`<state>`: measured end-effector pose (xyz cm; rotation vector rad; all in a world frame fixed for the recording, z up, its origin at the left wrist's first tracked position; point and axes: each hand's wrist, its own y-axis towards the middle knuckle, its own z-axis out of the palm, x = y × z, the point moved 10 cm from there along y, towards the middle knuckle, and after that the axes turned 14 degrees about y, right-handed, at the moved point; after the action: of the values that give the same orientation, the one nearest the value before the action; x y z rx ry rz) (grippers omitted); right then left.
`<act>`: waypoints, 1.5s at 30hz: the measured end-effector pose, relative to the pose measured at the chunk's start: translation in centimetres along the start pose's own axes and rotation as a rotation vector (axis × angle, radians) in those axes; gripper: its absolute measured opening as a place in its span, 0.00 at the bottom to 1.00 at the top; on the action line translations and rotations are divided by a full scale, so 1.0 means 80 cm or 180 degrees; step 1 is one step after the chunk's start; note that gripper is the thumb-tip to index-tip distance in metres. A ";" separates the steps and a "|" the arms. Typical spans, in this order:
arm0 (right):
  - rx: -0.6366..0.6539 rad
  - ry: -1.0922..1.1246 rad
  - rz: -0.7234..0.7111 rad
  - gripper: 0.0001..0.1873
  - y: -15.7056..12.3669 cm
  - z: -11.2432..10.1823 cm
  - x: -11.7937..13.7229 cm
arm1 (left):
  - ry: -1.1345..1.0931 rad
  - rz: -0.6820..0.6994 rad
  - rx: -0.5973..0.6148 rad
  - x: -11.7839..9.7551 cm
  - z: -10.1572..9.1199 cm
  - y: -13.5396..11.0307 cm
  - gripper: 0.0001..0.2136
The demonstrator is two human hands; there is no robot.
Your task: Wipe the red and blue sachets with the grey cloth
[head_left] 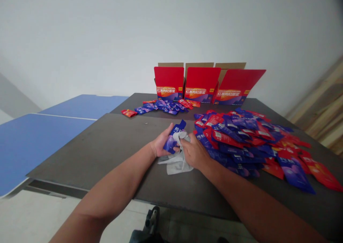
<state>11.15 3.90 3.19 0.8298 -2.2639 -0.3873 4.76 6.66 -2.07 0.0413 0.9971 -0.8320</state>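
Heap of pouches [249, 143] right on table [88, 150]; three cartons [200, 85] behind smaller heap [163, 107].

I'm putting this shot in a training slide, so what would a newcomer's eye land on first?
The big heap of blue and red sachets covering the right side of the dark table stands out first. Behind it, at the far edge, are three open red cardboard cartons, with a smaller scatter of sachets before them. At centre, the left hand holds a blue sachet while the right hand grips a grey cloth against it.
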 end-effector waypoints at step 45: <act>-0.0333 0.0003 0.0621 0.25 -0.001 -0.007 -0.026 | 0.0657 -0.0175 -0.0019 0.022 0.007 0.011 0.23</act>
<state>12.72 5.23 2.50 0.5501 -2.2777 -0.4102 6.18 6.02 -3.39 0.0967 1.1991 -0.8877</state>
